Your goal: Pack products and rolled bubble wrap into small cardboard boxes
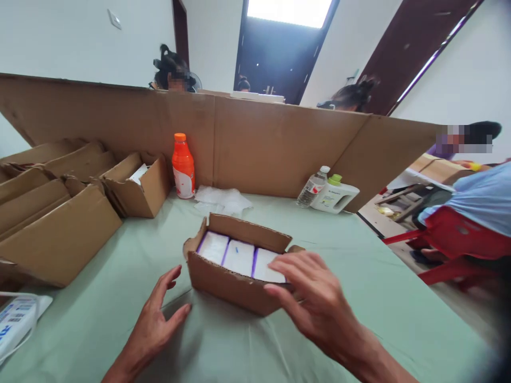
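Note:
A small open cardboard box point(223, 279) lies on the pale green tablecloth point(223, 346) in front of me. Inside it, side by side, lie three white packs with purple edges point(238, 256). My right hand point(315, 298) rests with fingers stretched out over the box's right end, touching the rightmost pack and the box rim. My left hand point(159, 316) is open, fingers spread, hovering just left of the box's near corner, not touching it.
Several empty cardboard boxes point(59, 213) are stacked at left. An orange bottle point(183, 166), crumpled clear plastic point(223, 201), a water bottle point(312, 188) and a white jug point(335, 196) stand by a cardboard partition point(255, 143). A white packet point(16, 319) lies at near left. Other people sit beyond, and red stools point(451, 239) stand at right.

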A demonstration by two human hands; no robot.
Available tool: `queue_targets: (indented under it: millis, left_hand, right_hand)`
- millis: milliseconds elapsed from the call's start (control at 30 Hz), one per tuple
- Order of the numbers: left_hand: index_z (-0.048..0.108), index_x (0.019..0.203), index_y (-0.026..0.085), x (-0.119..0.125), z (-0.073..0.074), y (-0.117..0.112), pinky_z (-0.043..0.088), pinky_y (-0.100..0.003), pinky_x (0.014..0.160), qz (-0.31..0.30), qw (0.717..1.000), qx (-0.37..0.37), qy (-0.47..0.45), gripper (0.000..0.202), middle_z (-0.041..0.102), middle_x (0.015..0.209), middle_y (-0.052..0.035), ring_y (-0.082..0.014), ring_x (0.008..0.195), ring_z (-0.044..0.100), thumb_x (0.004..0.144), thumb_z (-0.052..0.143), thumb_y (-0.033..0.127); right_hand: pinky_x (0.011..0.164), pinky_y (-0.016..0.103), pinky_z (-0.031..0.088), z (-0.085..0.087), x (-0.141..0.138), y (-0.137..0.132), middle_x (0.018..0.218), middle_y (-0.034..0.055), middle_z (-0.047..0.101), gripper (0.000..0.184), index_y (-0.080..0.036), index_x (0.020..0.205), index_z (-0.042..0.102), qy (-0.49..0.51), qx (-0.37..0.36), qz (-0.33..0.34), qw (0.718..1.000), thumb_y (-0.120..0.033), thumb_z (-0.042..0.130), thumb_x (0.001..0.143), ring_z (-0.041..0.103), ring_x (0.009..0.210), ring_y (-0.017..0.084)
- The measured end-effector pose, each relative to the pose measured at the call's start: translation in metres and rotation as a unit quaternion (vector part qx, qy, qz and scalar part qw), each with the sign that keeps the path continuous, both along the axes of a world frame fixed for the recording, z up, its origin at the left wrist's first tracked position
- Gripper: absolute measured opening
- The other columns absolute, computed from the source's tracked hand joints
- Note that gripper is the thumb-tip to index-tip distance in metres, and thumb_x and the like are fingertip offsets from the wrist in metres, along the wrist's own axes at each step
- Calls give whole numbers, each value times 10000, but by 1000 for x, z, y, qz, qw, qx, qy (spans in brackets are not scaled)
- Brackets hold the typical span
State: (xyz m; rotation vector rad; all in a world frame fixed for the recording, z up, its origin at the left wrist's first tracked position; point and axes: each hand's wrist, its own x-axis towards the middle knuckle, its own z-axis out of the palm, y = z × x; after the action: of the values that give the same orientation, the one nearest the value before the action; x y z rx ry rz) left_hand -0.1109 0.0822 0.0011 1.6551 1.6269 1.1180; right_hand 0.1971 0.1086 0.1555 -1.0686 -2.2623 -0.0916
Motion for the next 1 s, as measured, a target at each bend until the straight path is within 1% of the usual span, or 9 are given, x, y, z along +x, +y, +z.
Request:
queue_targets:
  millis: [133,200,300,367,433,667,800,900,1000]
  left_hand:
    - [507,1405,200,-5,-10,7,553,-518,976,19,998,-32,-49,684,618,1371,-170,-337,1162,658,796,650,476]
    - [515,1385,193,-2,-17,12,546,-513,984,22,997,-43,-65,676,628,1355,-165,-332,1160,658,777,653,456]
    - [561,1292,180,8,-23,22,543,-489,974,9,995,-49,-87,598,680,1259,-152,-319,1124,672,757,656,429]
    - [597,1192,175,13,-24,28,558,-453,930,5,994,-47,-97,512,711,1178,-140,-313,1086,685,753,654,431]
    - [608,1122,175,15,-23,35,570,-422,868,22,994,-43,-101,472,729,1100,-126,-312,1032,697,743,660,452]
    - [569,1138,169,5,-16,67,553,-378,788,112,985,-24,-129,509,709,979,-79,-284,920,686,768,652,508]
    - [551,1172,164,1,-31,77,533,-391,856,132,983,-8,-128,525,683,1042,-94,-285,985,661,788,648,509]
    - [566,1152,161,0,-47,78,516,-419,904,136,985,0,-111,503,666,1072,-112,-301,1032,640,798,630,512]
    - [573,1176,173,-1,-57,78,515,-436,932,135,986,12,-102,498,658,1128,-120,-314,1083,628,807,628,503]
  right_hand:
    - [987,470,493,-24,38,6,1180,71,722,215,-305,1102,690,174,6,-152,973,-395,563,954,655,1118,288]
    - [924,452,550,-55,56,4,1135,75,739,309,-287,1102,707,242,-99,-207,943,-484,514,962,688,1054,287]
    - [767,420,612,-112,61,-9,1018,77,767,477,-255,1108,732,295,-301,-214,881,-607,449,957,721,847,270]
    - [832,438,609,-141,50,-19,1077,90,762,536,-244,1143,736,310,-371,-211,849,-649,443,946,716,915,286]
    - [953,458,569,-156,32,-20,1184,103,736,567,-239,1190,728,330,-389,-216,833,-666,449,941,680,1080,308]
    - [1081,478,471,-151,-21,39,1320,88,677,600,-255,1333,649,375,-396,-90,833,-663,407,966,581,1271,300]
    - [960,438,536,-147,-13,76,1189,96,735,570,-205,1174,730,346,-411,-42,842,-637,415,976,673,1080,287]
    - [818,390,574,-136,10,118,998,94,775,553,-169,1025,769,273,-328,-65,902,-565,384,1005,709,900,264]
    - [903,422,552,-123,21,180,1088,102,762,459,-190,1034,767,174,-199,-104,959,-440,383,1006,697,1004,265]
